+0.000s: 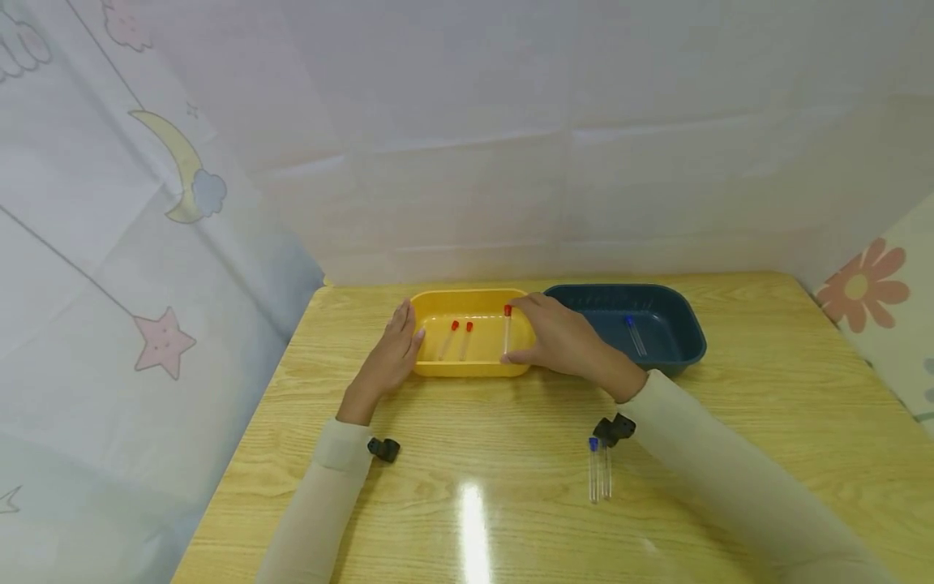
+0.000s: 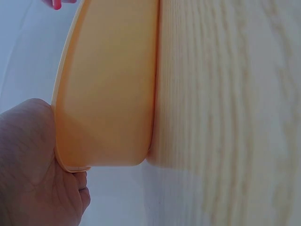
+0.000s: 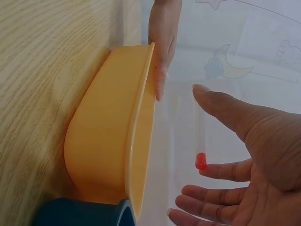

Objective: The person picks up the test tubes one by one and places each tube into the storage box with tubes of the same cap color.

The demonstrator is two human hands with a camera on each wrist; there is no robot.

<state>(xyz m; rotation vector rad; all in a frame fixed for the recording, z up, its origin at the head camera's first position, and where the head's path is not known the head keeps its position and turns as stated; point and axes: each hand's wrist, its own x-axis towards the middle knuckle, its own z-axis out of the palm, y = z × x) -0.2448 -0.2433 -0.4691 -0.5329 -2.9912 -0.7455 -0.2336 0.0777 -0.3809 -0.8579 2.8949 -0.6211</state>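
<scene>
Over the right end of the yellow tub [image 1: 470, 370], my right hand [image 1: 565, 339] pinches a clear test tube with a red cap [image 1: 507, 311] lengthwise between thumb and forefinger. In the right wrist view the red cap [image 3: 201, 161] sits against the forefinger, with the thumb at the tube's other end and the remaining fingers spread. My left hand [image 1: 390, 350] holds the tub's left end, thumb over the rim and fingers along the outside. Two red-capped tubes [image 1: 467, 341] lie inside the tub, side by side.
A dark blue tub [image 1: 686, 357] stands right of the yellow one, with a blue-capped tube [image 1: 636, 335] inside. More tubes [image 1: 593, 474] lie on the wooden table [image 1: 409, 503] beneath my right wrist, one showing a blue cap. A printed cloth [image 1: 452, 178] hangs behind.
</scene>
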